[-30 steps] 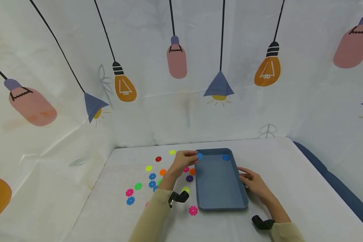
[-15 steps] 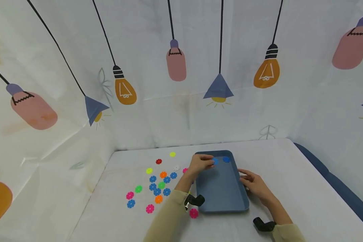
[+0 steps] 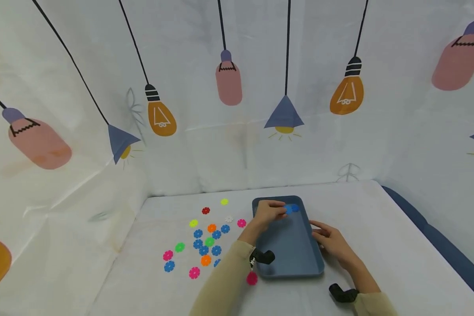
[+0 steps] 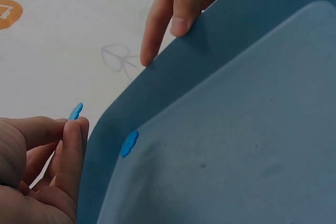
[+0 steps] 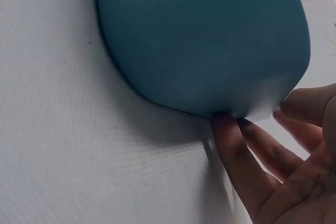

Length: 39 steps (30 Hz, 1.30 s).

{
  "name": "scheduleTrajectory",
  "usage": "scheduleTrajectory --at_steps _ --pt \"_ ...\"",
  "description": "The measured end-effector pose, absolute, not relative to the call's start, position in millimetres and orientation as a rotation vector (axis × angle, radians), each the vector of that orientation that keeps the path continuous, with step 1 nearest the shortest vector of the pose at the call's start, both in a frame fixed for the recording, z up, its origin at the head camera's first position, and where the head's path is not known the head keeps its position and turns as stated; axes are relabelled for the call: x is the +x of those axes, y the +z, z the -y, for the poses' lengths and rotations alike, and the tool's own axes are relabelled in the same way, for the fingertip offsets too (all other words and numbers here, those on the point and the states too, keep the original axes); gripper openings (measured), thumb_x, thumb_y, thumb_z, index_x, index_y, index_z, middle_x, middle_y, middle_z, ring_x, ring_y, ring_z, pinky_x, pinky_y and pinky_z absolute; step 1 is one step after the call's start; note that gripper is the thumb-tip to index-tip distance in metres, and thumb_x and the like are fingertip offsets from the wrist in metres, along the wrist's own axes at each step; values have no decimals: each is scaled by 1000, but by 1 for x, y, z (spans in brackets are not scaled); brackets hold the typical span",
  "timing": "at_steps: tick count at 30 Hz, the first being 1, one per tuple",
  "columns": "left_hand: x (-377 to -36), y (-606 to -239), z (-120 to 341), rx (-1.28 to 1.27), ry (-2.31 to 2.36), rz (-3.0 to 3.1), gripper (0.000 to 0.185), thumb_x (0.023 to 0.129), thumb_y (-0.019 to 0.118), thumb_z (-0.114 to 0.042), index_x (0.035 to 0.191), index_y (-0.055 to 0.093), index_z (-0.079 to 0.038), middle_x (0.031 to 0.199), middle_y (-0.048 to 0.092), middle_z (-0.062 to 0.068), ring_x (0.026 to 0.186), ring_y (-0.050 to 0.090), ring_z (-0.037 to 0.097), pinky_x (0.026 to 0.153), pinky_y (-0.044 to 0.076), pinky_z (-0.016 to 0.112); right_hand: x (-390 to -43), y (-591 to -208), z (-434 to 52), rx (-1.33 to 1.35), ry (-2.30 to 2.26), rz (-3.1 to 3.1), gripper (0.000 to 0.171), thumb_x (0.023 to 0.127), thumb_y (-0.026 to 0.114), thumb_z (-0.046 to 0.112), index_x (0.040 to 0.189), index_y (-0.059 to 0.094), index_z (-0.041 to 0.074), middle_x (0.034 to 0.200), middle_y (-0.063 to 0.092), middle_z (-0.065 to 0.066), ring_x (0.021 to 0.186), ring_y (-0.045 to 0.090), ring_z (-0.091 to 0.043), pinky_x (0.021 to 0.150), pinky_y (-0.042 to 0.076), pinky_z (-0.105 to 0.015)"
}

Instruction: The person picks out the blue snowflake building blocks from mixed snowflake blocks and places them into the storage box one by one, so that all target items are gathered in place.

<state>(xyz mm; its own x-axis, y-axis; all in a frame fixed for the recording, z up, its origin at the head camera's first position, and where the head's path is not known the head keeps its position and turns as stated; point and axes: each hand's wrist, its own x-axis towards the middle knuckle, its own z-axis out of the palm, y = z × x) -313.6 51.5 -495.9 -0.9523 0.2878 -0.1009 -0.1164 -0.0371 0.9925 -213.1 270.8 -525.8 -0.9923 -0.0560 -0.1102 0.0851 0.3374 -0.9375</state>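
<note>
My left hand (image 3: 269,213) is over the far end of a blue-grey tray (image 3: 292,252). Its thumb and fingers pinch a blue notched plastic disc (image 4: 76,111), flower-like in outline. Another blue disc (image 4: 129,144) lies inside the tray by the far wall; in the head view the two overlap. At the tray's right side is my right hand (image 3: 333,240), holding the edge. In the right wrist view, some of its fingertips (image 5: 227,124) meet the lower side of the tray while another digit reaches the rim.
Left of the tray, several loose discs in blue, green (image 3: 210,242), orange (image 3: 206,260), pink (image 3: 194,273), yellow (image 3: 193,223), red and white are scattered on the white table (image 3: 142,281). One pink disc (image 3: 252,278) lies near the tray's front left corner. A printed cloth wall stands behind.
My left hand has moved right with the blue disc, from the tray's left rim to beside the disc inside. My right hand has stayed at the tray's right edge.
</note>
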Motion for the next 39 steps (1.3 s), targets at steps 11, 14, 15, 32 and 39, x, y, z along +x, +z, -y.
scheduleTrajectory --at_steps 11,14,15,32,39 --pt "-325 -489 -76 145 2090 -1957 18 83 72 6 101 72 5 85 70 11 77 72 24 74 58 36 -217 -524 -277 15 -1772 -2436 49 100 55 15 146 41 3 128 55 -29 105 62 -32 79 53 -38" --pt "-325 -493 -78 158 2063 -1977 22 83 72 5 105 71 6 86 70 11 79 72 23 75 58 35 -217 -524 -276 7 -1787 -2432 49 100 56 15 146 42 3 128 55 -28 105 62 -32 78 54 -37" --pt "-326 -495 -79 162 2056 -1978 23 83 73 4 106 70 7 87 71 11 80 72 23 76 58 35 -217 -524 -275 13 -1794 -2430 49 100 56 14 145 42 3 127 56 -28 104 62 -31 77 54 -37" --pt "-323 -526 -87 71 2114 -1917 23 81 72 10 104 70 9 89 69 13 78 72 25 70 58 32 -213 -525 -272 26 -1801 -2385 49 100 56 14 145 42 3 125 58 -26 103 62 -31 75 52 -35" --pt "-327 -528 -88 60 2108 -1890 23 81 71 12 104 69 11 89 68 14 78 71 27 70 58 32 -217 -523 -272 8 -1785 -2381 50 100 55 13 146 40 2 126 57 -27 106 61 -33 77 53 -38"
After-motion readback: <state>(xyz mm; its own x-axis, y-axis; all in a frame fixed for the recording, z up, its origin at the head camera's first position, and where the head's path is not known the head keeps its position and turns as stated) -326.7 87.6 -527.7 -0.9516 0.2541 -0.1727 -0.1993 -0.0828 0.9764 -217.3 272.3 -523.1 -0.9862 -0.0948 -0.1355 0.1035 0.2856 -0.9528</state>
